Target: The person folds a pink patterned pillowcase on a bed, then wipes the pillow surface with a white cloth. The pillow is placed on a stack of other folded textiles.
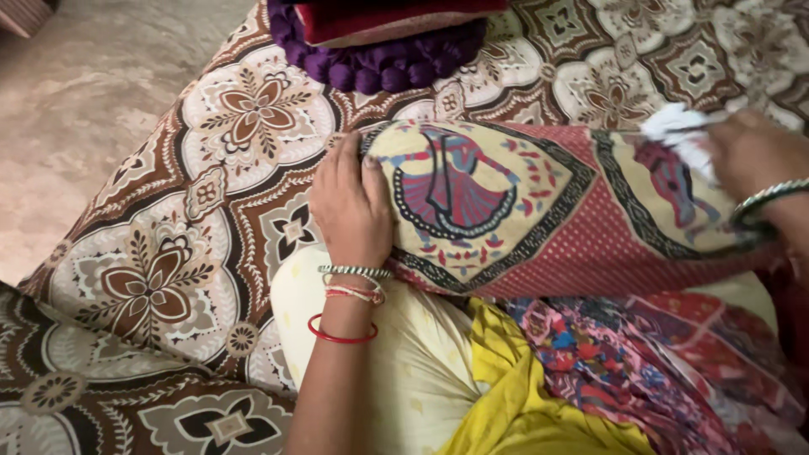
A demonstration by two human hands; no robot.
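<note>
Your left hand point(350, 206) flat with fingers spread against one end of the printed pillow point(539, 206) lying across your lap, your right hand point(750, 156) at the other end, grip clenched on white fabric point(678, 126), patterned bedsheet point(194, 244) beneath, purple cushion point(379, 59) beyond.

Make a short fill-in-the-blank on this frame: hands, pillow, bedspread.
1. The left hand presses flat on one ____ of the red and cream printed pillow.
2. The right hand grips white ____ at the pillow's other end.
3. The pillow lies across the person's ____, above the brown floral bedspread.
4. A ____ pom-pom-edged cushion sits at the top.

Missing: end; stuffing; lap; purple
</note>
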